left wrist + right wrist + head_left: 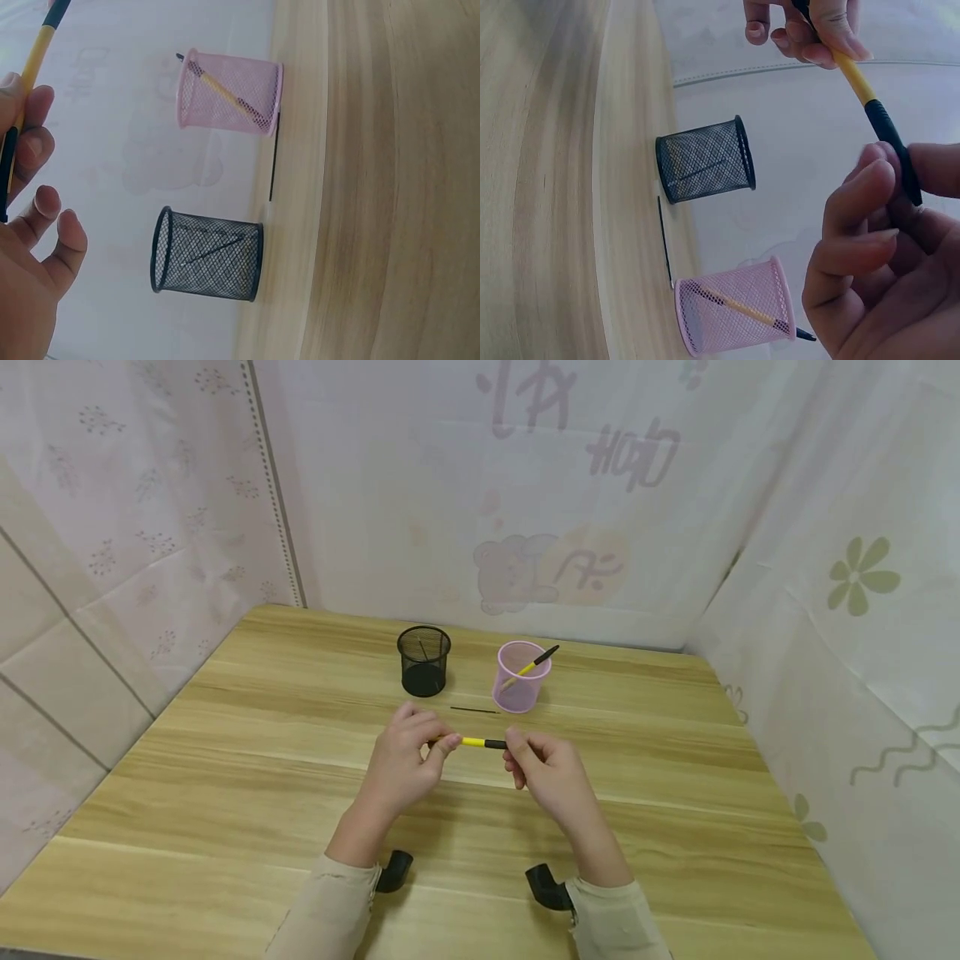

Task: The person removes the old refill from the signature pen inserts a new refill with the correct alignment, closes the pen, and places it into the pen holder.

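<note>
A yellow and black pen [473, 742] is held level above the table between both hands. My left hand [408, 756] pinches its left end between thumb and fingers. At the other end, my right hand [551, 772] pinches the black grip section [881, 124] with thumb and forefinger, other fingers curled beneath. Beyond the hands, a thin black pen refill [474, 710] lies on the table. Behind it stand a black mesh pen cup [423, 672] with thin dark sticks inside and a pink mesh pen cup [517, 689] where another yellow and black pen [528, 667] leans.
The wood-grain table [225, 760] reaches back to a printed curtain [375, 510], and curtains also hang at both sides. Black curved pieces [395, 871] stick out from the sleeves at both wrists, just over the tabletop.
</note>
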Motion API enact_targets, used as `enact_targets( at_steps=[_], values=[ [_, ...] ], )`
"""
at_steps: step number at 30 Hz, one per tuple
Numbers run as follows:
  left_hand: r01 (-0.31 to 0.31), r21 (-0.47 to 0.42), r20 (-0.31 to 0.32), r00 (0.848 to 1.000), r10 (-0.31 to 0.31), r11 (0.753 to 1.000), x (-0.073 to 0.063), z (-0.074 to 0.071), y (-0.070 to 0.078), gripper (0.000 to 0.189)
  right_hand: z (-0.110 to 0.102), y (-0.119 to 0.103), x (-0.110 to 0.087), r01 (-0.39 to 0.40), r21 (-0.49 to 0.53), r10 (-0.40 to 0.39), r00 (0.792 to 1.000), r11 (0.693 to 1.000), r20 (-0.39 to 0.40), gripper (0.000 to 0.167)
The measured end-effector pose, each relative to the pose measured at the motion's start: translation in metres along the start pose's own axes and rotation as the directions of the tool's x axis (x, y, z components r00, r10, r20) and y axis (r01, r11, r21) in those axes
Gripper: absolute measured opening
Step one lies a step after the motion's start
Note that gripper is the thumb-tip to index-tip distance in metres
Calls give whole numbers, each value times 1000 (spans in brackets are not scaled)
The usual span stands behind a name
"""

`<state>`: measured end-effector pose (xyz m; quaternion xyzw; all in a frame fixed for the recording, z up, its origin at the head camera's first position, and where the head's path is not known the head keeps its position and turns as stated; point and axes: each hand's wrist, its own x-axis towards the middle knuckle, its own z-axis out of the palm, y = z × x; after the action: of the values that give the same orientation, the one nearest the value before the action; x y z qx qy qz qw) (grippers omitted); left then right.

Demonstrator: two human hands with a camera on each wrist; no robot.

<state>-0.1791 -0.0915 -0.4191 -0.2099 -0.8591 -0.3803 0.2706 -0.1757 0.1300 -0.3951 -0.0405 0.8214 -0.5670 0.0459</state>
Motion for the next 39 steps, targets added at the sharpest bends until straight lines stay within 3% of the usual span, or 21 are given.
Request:
enact_targets(
  at_steps=[9,18,24,28,34,39],
  values=[
    [15,16,11,1000,-15,1000,0,-1,-1,14,-5,-8,-3,-3,-15,3,1000,1000,18,16],
    [24,2,25,999,-24,1000,0,-1,-2,14,-8,-9,-5,3,5,-3,999,1000,39,17],
    [22,-12,37,999,-21,1000,-1,0,-3,13,-10,-3,-3,31,-41,-26,995,999,101,31],
    [-25,-18,29,999,26,1000,0,0,-2,10,-9,-1,-1,22,-91,-10,991,996,131,38],
    [-127,1,-2,992,127,992,1,1,-2,9,-9,-2,-1,-37,-63,44,992,997,116,59],
    [-177,25,-24,984,177,984,3,1,-1,9,-9,-3,-2,-56,-46,62,991,997,116,64]
  ],
)
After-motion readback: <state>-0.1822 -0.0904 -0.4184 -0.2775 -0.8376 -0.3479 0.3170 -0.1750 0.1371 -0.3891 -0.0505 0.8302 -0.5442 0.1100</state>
